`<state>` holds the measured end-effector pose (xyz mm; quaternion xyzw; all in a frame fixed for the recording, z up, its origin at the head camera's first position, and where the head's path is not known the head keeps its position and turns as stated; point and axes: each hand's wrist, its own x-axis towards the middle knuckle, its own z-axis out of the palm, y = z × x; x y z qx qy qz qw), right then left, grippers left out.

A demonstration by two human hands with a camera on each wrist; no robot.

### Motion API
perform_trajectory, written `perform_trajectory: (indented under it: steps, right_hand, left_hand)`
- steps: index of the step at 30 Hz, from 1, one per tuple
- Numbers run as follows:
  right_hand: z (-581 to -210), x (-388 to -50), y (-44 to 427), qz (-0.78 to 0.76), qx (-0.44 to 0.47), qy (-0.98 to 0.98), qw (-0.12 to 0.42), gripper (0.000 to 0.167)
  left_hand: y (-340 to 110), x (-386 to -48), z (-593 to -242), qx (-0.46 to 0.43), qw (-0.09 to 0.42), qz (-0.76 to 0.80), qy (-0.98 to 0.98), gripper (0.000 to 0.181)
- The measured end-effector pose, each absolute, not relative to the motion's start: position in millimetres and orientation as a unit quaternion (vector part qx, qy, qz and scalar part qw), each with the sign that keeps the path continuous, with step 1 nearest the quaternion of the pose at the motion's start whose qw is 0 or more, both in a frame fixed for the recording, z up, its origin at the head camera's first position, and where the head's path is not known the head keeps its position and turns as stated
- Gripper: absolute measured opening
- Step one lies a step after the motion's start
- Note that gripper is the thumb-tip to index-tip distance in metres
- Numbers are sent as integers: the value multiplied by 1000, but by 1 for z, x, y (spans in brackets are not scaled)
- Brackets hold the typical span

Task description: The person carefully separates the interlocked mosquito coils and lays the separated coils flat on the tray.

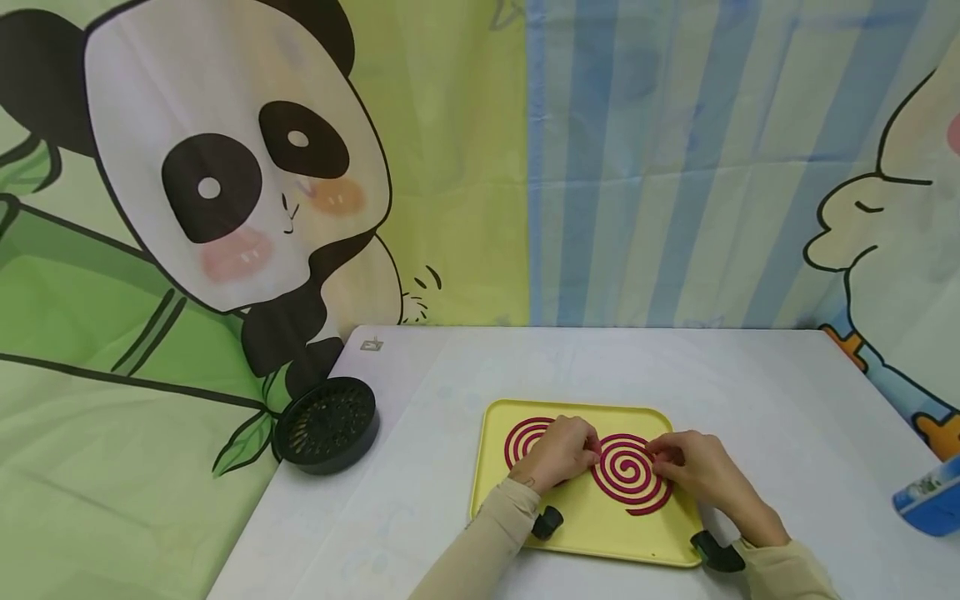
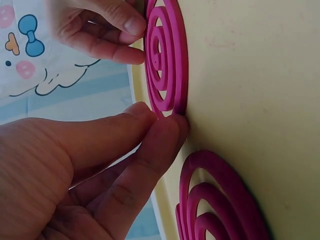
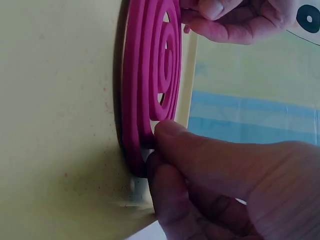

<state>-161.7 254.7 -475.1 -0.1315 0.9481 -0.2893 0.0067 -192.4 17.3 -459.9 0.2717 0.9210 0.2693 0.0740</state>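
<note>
Two magenta spiral mosquito coils lie over a yellow tray (image 1: 592,529). My left hand (image 1: 561,452) pinches the left edge of the right-hand coil (image 1: 632,472) between thumb and index finger. On that coil's opposite edge, the thumb and fingers of my right hand (image 1: 699,467) pinch the outer strand. Seen from the right wrist, the coil (image 3: 132,80) stands slightly off the tray surface along its near edge. The other coil (image 1: 522,435) rests on the tray's left part, partly covered by my left hand; the left wrist view shows its curved strands (image 2: 220,167) close below the fingers.
A round black holder (image 1: 327,425) with a slotted top stands at the table's left edge. To the far right is a blue container (image 1: 932,500), cut off by the frame. A printed curtain (image 1: 450,167) hangs behind the white table (image 1: 420,500).
</note>
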Motion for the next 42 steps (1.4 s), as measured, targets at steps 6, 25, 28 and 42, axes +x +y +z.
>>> perform_trajectory:
  steps: [6, 25, 28, 42]
  right_hand:
    - [-472, -158, 252, -280, -131, 951, 8, 18]
    - [-470, -160, 253, -271, -138, 952, 21, 17]
    - [-469, -160, 252, -274, -140, 951, 23, 17]
    - [-468, -157, 251, -278, -148, 949, 24, 16]
  left_hand:
    - [17, -192, -462, 275, 74, 274, 919, 7]
    - [15, -195, -467, 277, 73, 279, 917, 9]
    - [14, -195, -466, 278, 75, 280, 916, 8]
    - [12, -193, -464, 267, 81, 283, 918, 7]
